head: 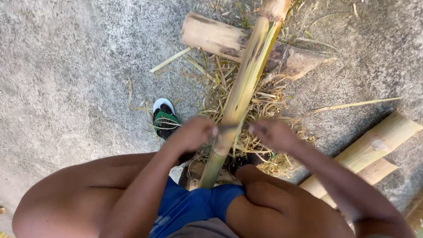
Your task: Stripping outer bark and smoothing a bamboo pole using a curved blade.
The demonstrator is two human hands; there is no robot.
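A long yellow-green bamboo pole (245,81) runs from between my knees up to the top of the view, leaning on a thick bamboo log (211,36). My left hand (194,133) is closed against the pole's left side. On the other side, my right hand (273,133) is closed too. Between them a dark thin thing crosses the pole; blur hides what it is. Both hands are motion-blurred.
Bamboo shavings and strips (269,105) litter the concrete ground around the pole. A black sandal with a green strap (165,118) sits left of the pole. More cut bamboo pieces (374,145) lie at the right. My knees and blue shorts (189,207) fill the bottom.
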